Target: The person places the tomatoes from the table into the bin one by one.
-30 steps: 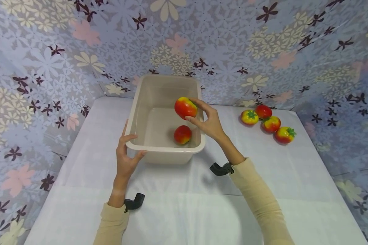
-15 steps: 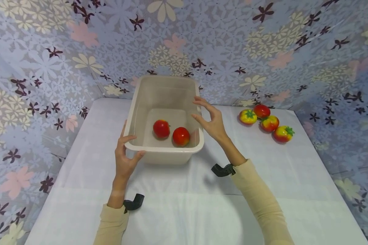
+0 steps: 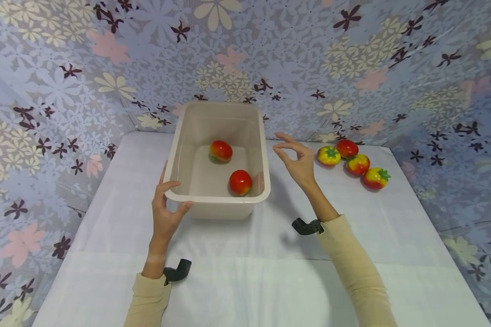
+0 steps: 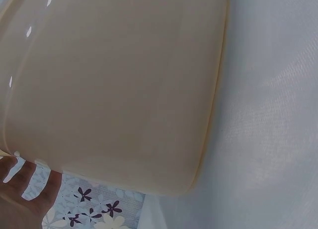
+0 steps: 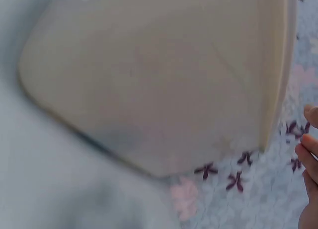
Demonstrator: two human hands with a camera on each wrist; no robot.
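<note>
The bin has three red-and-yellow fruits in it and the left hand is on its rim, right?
Not three: the head view shows two red-and-yellow fruits in the bin. The left hand is on its rim.

The bin (image 3: 221, 210) is smooth plastic. 6 fruits (image 3: 240, 182) shine, 4 near the far right corner of the cloth-covered tabletop (image 3: 229, 290).

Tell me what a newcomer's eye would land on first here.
Probably the beige bin on the white table, with two glossy red fruits inside and the left hand gripping its near left corner. Next, four red-and-yellow fruits cluster at far right; the right hand hovers between them and the bin, holding nothing.
</note>
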